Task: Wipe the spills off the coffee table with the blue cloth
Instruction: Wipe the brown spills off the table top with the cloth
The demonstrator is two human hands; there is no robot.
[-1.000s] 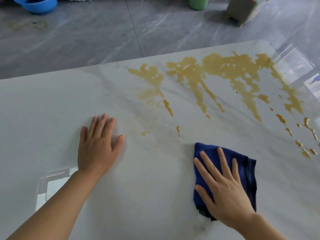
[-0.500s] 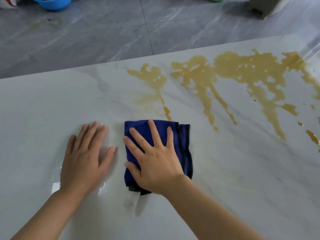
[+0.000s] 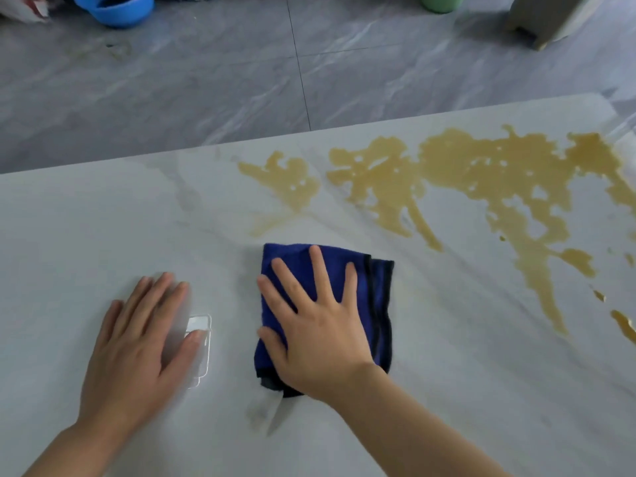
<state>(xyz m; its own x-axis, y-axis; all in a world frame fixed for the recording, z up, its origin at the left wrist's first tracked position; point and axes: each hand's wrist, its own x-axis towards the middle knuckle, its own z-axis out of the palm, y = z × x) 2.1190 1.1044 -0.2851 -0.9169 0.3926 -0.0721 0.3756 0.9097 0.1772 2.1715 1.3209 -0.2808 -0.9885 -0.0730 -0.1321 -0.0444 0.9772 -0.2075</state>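
Note:
A folded blue cloth [image 3: 378, 304] lies flat on the white marble coffee table [image 3: 86, 235], near its middle. My right hand [image 3: 320, 332] presses down on the cloth with fingers spread. My left hand [image 3: 137, 342] rests flat on the bare tabletop to the left of the cloth, fingers apart, holding nothing. Brown spills [image 3: 481, 173] cover the far right part of the table, with a smaller patch [image 3: 285, 177] just beyond the cloth and streaks running toward the near right edge.
Grey tiled floor [image 3: 206, 80] lies beyond the table's far edge. On it stand a blue bowl [image 3: 117, 8] at top left, a green container [image 3: 440, 1] and a beige object [image 3: 550, 18] at top right. A bright window reflection [image 3: 201, 339] shows beside my left hand.
My right hand slid the cloth from the right side leftward toward my left hand, then slightly back right. The small drops near the table's middle are gone.

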